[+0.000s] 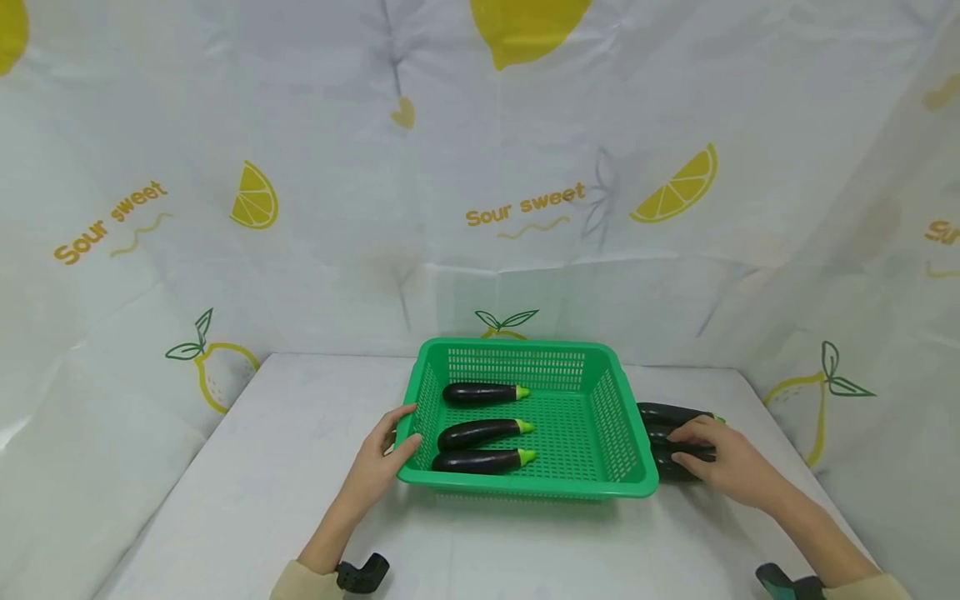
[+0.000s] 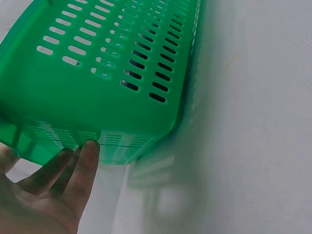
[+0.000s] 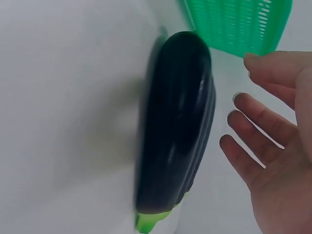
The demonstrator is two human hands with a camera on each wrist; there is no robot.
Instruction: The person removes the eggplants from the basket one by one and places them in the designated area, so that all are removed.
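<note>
Your right hand (image 3: 278, 146) hovers open-fingered just beside the dark eggplant (image 3: 178, 122) lying on the white desk (image 3: 68, 97), green basket (image 3: 239, 24) corner beyond its far end.

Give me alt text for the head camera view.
A person's left hand touches the left rim of a green basket holding three eggplants; the right hand reaches over more eggplants beside it on a white table.
</note>
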